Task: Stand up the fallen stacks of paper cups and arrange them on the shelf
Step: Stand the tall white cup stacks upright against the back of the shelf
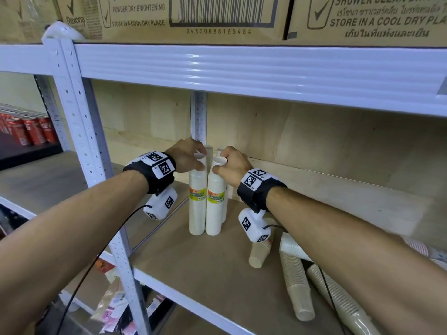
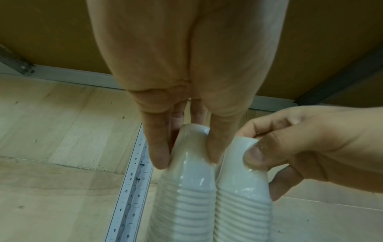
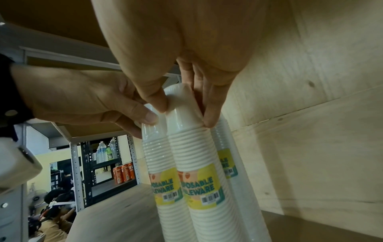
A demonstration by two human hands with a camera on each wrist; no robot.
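Surroundings: three fallen stacks of beige paper cups [image 1: 298,286] lie on their sides at the right front of the shelf board [image 1: 193,262], well apart from the upright ones; a further patterned stack [image 1: 417,247] shows partly behind the right forearm.
Above: cardboard cartons [image 1: 169,18] sit on the upper shelf, whose white beam [image 1: 242,68] overhangs the working bay.
In the way: a white perforated upright [image 1: 198,114] stands at the back just behind the hands — the plywood back panel [image 1: 314,131] closes the bay.
Left bay: red drink cans [image 1: 29,131] stand in rows on a neighbouring shelf.
Upright stacks: two wrapped white cup stacks with yellow-green labels stand side by side, touching, near the back of the board; more white stacks stand just behind them, mostly hidden.
Left hand [image 1: 186,157]: fingers and thumb pinch the top cup of the left white stack [image 1: 197,206].
Right hand [image 1: 233,166]: fingers and thumb pinch the top of the right white stack [image 1: 214,206].
Wrappers: each clear sleeve holds nested cups, bottoms up.
Wrist views: the left wrist view shows both tops gripped — the right wrist view shows a third labelled stack [image 3: 228,163] close behind.
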